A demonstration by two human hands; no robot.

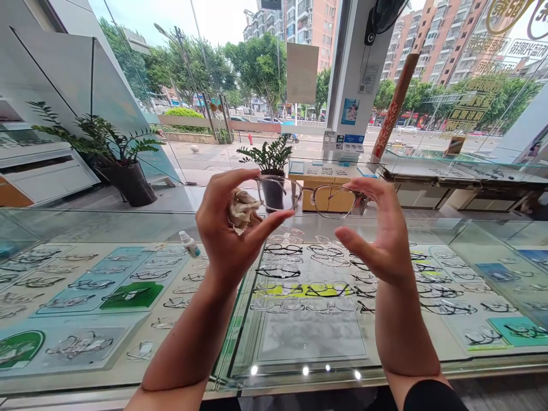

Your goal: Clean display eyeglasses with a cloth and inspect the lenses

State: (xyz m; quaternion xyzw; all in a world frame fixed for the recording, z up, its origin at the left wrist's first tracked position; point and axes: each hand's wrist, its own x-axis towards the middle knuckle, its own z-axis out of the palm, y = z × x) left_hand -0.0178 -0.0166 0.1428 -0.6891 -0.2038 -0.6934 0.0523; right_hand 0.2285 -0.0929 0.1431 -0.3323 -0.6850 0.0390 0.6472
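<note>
Between my two hands, raised above a glass display counter, is a pair of eyeglasses (308,189) with thin, clear-looking frames. My left hand (229,220) grips the left lens rim between thumb and fingers, and a crumpled beige cloth (243,211) is tucked in the same palm. The fingertips of my right hand (381,228) touch the upper right corner of the frame. The right thumb stands apart, below the right lens. A small white spray bottle (189,244) stands on the counter left of my left wrist.
Under the glass counter (312,337) lie rows of eyeglasses. A potted plant (139,185) stands at the left, another plant (272,157) beyond my hands. Further back are a wooden display table (327,197), a second counter (436,185) and large windows onto a street.
</note>
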